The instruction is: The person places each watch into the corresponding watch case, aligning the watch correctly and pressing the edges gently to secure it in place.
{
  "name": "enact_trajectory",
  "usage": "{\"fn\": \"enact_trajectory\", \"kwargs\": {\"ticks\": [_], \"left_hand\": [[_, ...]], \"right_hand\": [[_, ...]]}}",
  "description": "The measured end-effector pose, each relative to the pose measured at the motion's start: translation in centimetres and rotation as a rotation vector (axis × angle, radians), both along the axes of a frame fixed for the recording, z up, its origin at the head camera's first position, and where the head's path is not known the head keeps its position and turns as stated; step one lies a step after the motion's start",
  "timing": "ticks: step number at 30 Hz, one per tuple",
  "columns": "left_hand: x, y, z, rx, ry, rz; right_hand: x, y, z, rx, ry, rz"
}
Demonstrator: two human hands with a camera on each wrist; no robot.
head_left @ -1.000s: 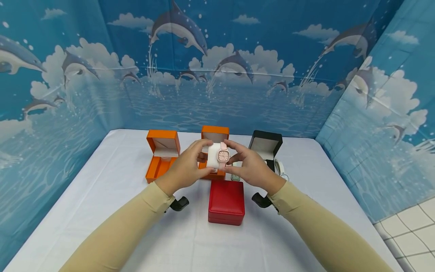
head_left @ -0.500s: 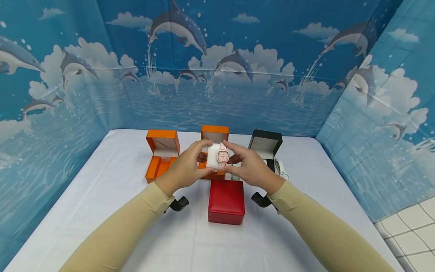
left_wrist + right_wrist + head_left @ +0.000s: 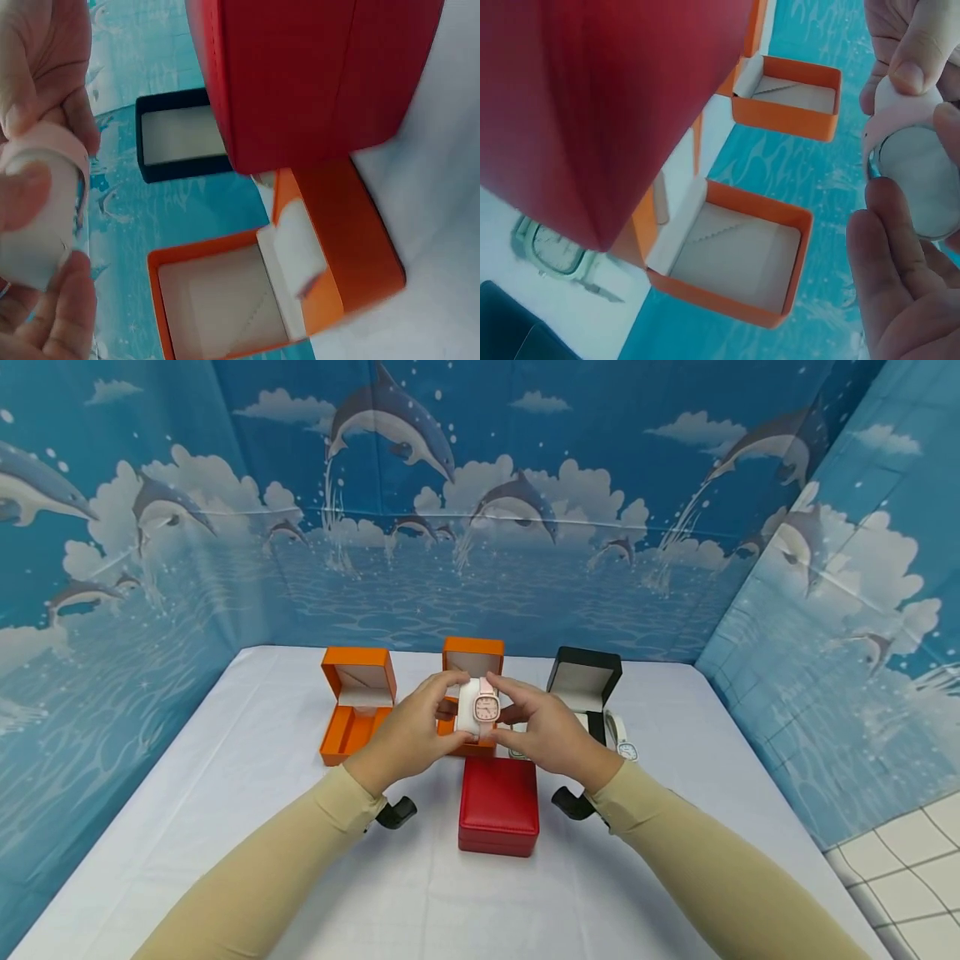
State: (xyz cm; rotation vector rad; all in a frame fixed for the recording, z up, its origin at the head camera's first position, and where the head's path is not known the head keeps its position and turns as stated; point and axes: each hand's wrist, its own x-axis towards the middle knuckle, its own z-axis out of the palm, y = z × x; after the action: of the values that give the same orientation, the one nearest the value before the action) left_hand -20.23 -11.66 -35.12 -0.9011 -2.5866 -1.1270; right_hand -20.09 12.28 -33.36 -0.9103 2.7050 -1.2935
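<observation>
Landmark: closed red leather-look box (image 3: 498,806), sitting on the white cloth-covered table (image 3: 420,902). The pink-strapped wristwatch with a rounded-square face (image 3: 486,708) is being held past the red box's far edge, looping around a plump white cushion (image 3: 466,706). Left hand (image 3: 405,727) is gripping the cushion, thumb and fingers curling onto its left end; right hand (image 3: 551,727) is pinching the strap, fingertips above the face, thumb below.

Key relation: watch is lying at the cushion's right end, so right hand is nearer. Strap is running top to bottom between right fingertips and thumb; the cushion's axis through the loop is running left to right, hand to hand. Face is looking back toward the red box's side.

Beyond the red box, lids raised: one orange box (image 3: 360,655) to the left, another orange box (image 3: 472,646) straight behind, black box (image 3: 588,656) to the right, white-strapped watch (image 3: 627,750) lying beside that.

Hands are hiding most of the middle orange box. Pale green watch (image 3: 557,246) is barely showing in the head view. Clasp isn't visible; left wrist view is cropping both hands and blurring.
</observation>
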Motion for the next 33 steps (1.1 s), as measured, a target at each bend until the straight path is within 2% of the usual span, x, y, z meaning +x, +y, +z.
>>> {"fn": "enact_trajectory", "kwargs": {"ticks": [15, 22, 33], "left_hand": [[0.17, 0.02, 0.04, -0.009, -0.024, 0.009], [0.18, -0.06, 0.07, -0.009, -0.053, 0.008], [0.29, -0.05, 0.04, -0.014, -0.043, 0.012]], "right_hand": [[-0.26, -0.18, -0.36, -0.005, -0.069, -0.033], [-0.38, -0.25, -0.28, 0.017, -0.053, -0.032], [-0.15, -0.34, -0.08, -0.006, -0.046, -0.014]]}}
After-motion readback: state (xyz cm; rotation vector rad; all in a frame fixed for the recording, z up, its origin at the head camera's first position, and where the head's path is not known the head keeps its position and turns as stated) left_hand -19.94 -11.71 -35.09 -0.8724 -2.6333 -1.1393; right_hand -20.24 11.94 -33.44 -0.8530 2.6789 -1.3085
